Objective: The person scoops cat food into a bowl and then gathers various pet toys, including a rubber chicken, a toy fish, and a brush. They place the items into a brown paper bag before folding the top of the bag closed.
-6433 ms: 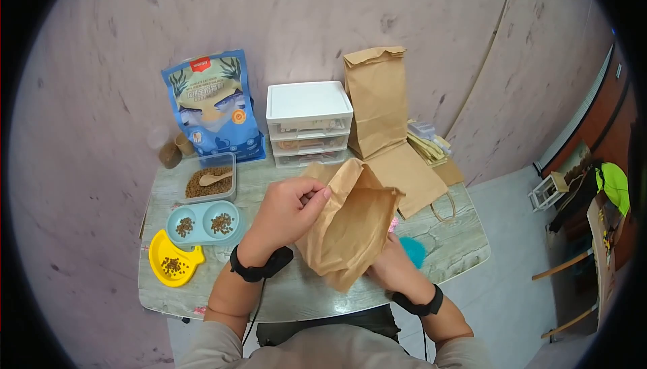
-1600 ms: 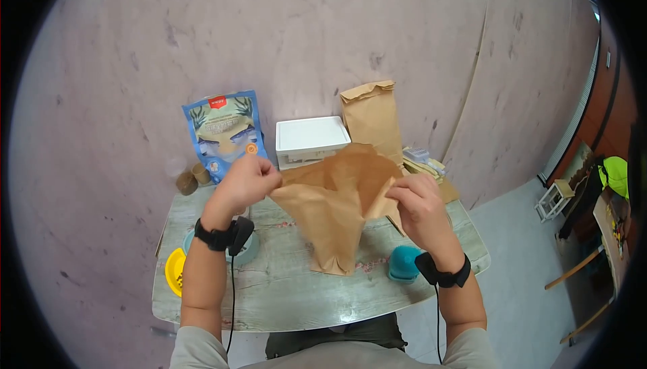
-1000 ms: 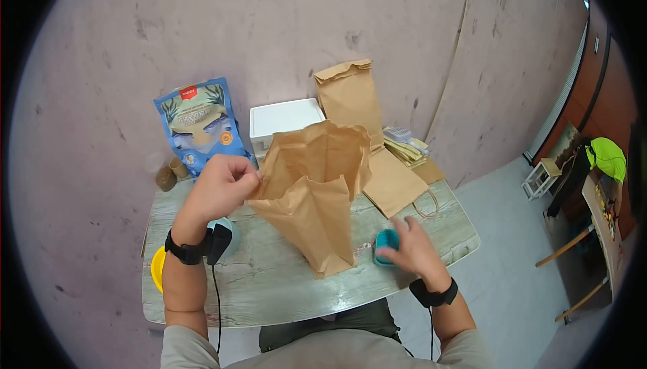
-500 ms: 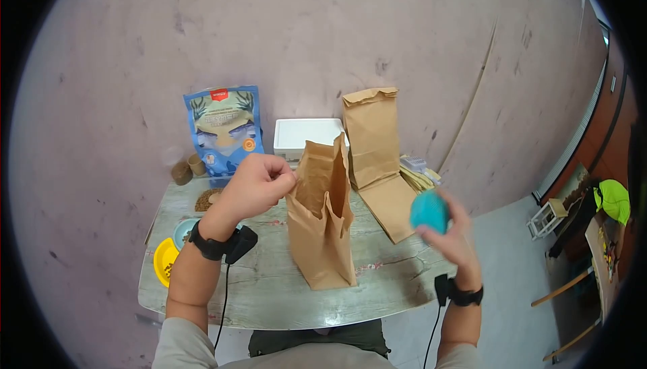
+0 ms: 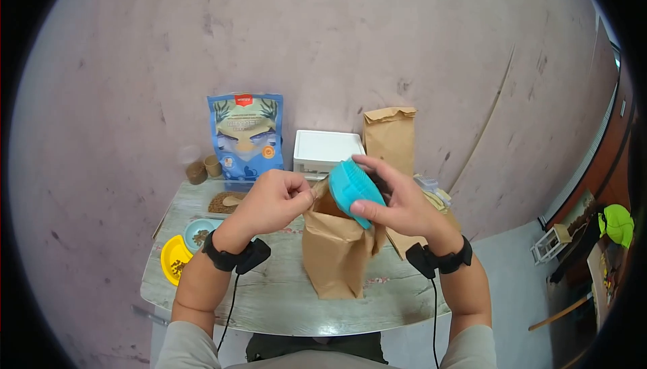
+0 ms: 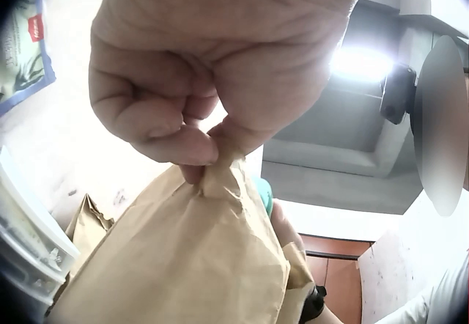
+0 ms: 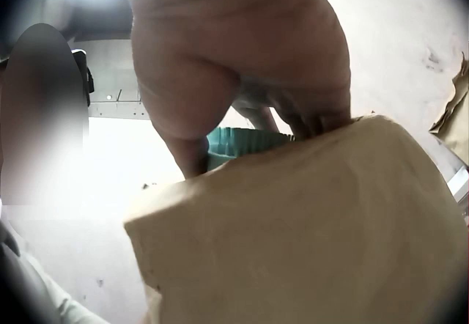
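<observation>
A brown paper bag point(image 5: 337, 261) stands open-topped on the table in the head view. My left hand point(image 5: 275, 200) pinches the left side of its rim between thumb and fingers, which the left wrist view shows close up on the creased paper point(image 6: 212, 192). In my right hand point(image 5: 404, 200) is a teal brush point(image 5: 352, 190) with short bristles, tilted right at the bag's mouth. From the right wrist view, the brush point(image 7: 245, 142) shows between thumb and fingers, its lower part hidden behind the bag's edge.
A blue cat food pouch point(image 5: 248, 140), a white drawer unit point(image 5: 328, 145) and a folded paper bag point(image 5: 391, 138) stand along the wall. At left are a tub of kibble point(image 5: 222, 202), a light blue bowl point(image 5: 195, 224) and a yellow dish point(image 5: 168, 251).
The bag was opened out and set upright on the table. My right hand let go of its rim, picked up the teal brush from the table's right side and brought it leftward to the bag's mouth.
</observation>
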Demonstrator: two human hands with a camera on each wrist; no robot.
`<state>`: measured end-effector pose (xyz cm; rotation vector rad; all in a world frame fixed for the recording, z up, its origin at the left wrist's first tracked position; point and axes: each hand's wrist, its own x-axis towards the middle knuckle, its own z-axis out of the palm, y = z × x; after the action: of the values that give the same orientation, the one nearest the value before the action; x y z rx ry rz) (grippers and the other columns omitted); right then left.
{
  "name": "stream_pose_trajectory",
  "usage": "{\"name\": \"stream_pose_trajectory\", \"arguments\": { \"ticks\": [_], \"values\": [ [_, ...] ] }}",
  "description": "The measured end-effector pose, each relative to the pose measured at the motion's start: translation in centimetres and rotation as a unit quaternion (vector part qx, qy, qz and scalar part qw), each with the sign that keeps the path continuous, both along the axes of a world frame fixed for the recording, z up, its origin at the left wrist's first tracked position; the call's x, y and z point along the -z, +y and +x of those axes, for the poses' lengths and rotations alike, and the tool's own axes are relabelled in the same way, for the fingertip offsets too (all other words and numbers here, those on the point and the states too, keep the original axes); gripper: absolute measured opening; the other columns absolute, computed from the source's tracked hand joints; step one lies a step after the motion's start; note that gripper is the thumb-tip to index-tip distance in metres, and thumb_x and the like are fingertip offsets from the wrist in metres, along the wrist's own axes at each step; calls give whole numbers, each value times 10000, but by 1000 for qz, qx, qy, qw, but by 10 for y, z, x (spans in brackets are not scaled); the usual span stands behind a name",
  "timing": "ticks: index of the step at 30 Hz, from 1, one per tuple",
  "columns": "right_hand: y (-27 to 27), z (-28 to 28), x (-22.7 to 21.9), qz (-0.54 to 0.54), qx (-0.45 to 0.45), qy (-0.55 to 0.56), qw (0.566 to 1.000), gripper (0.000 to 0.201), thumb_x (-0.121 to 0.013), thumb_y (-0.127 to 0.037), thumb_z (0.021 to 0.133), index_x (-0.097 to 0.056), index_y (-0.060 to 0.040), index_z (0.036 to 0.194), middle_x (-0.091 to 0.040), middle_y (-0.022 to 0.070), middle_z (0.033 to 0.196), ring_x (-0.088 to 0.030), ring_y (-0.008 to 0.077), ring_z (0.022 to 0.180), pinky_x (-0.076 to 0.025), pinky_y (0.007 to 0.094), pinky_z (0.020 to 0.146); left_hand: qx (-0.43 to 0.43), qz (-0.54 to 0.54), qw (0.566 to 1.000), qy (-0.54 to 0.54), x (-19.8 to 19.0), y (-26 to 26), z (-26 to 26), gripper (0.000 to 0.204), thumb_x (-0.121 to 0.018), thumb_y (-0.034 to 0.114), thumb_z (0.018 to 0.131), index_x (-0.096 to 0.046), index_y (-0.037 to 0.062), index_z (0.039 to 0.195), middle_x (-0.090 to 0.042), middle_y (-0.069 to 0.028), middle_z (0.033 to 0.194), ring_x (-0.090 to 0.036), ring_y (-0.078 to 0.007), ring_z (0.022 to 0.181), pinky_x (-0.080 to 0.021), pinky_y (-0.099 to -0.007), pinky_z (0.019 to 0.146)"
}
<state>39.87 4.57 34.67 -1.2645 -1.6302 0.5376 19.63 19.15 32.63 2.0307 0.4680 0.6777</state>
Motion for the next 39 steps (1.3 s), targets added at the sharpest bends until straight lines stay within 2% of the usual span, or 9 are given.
{"name": "stream_pose_trajectory", "arguments": {
  "ticks": [2, 6, 16, 22, 27, 30, 33, 35, 39],
  "values": [
    [-2, 5, -2, -20, 65, -206, 976, 794, -810, -383, 772, -468, 0, 1378, -570, 178, 1286, -558, 259, 1188, -448, 368, 998, -11, 10, 1000, -1, 4, 4, -3, 233, -615, 158, 838, -606, -21, 690, -534, 3, 577, -471, -57, 520, -392, -268, 463],
    [-3, -7, -9, -102, 125, -335, 928, 685, -795, -431, 757, -588, 10, 1239, -655, 209, 1060, -647, 322, 983, -520, 381, 831, 2, 5, 1000, -10, 3, 0, 1, 222, -618, 159, 833, -624, -25, 709, -533, -4, 577, -482, -61, 498, -410, -264, 435],
    [-39, 0, -7, 10, 85, -270, 959, 562, -697, -427, 845, -630, 52, 1132, -655, 197, 1009, -631, 347, 921, -509, 397, 785, -8, 30, 999, -19, 9, 5, 5, 250, -616, 175, 849, -628, -34, 713, -530, -9, 561, -482, -60, 486, -415, -267, 428],
    [-63, -5, 10, 68, 58, -384, 919, 320, -786, -243, 747, -665, -15, 936, -632, 113, 908, -591, 306, 951, -406, 444, 980, -17, 7, 1000, -22, 9, 2, 12, 243, -622, 175, 840, -635, -33, 715, -538, -12, 561, -477, -53, 494, -392, -255, 434],
    [-56, 15, -2, 193, 224, -474, 829, 160, -703, -7, 729, -667, -31, 883, -614, 146, 1099, -574, 324, 1069, -405, 458, 996, -27, -10, 995, -94, 1, -17, 10, 193, -589, 121, 865, -645, -22, 748, -554, 17, 588, -481, -37, 525, -384, -213, 477],
    [-57, 36, 20, 186, 312, -356, 861, 114, -701, -17, 751, -667, -40, 857, -558, 184, 1242, -553, 379, 1107, -412, 464, 1000, 77, -118, 981, -131, 9, -53, 7, 209, -600, 143, 942, -647, -26, 829, -586, 23, 702, -529, -46, 616, -451, -217, 570],
    [-76, 35, 56, 171, 344, -233, 893, 326, -693, -58, 805, -611, -13, 1118, -523, 204, 1314, -527, 383, 1173, -417, 444, 1013, 100, -49, 984, -141, 46, -35, 3, 260, -673, 238, 914, -647, -5, 999, -636, -52, 926, -603, -94, 791, -494, -230, 696],
    [-93, 27, 91, 172, 370, -53, 911, 550, -688, -104, 828, -470, 13, 1319, -497, 207, 1349, -502, 336, 1231, -403, 428, 1037, -3, 94, 975, -199, 79, -17, 3, 527, -804, 243, 786, -568, 20, 1202, -563, -83, 1168, -563, -152, 1016, -477, -316, 847],
    [-118, -12, 145, 230, 333, 48, 913, 791, -697, -188, 833, -266, 42, 1455, -384, 224, 1442, -460, 322, 1277, -356, 441, 1088, 52, -13, 981, -186, 119, -13, 11, 905, -905, 433, 634, -421, 67, 1306, -479, -95, 1290, -455, -201, 1226, -383, -361, 1009]
  ]
}}
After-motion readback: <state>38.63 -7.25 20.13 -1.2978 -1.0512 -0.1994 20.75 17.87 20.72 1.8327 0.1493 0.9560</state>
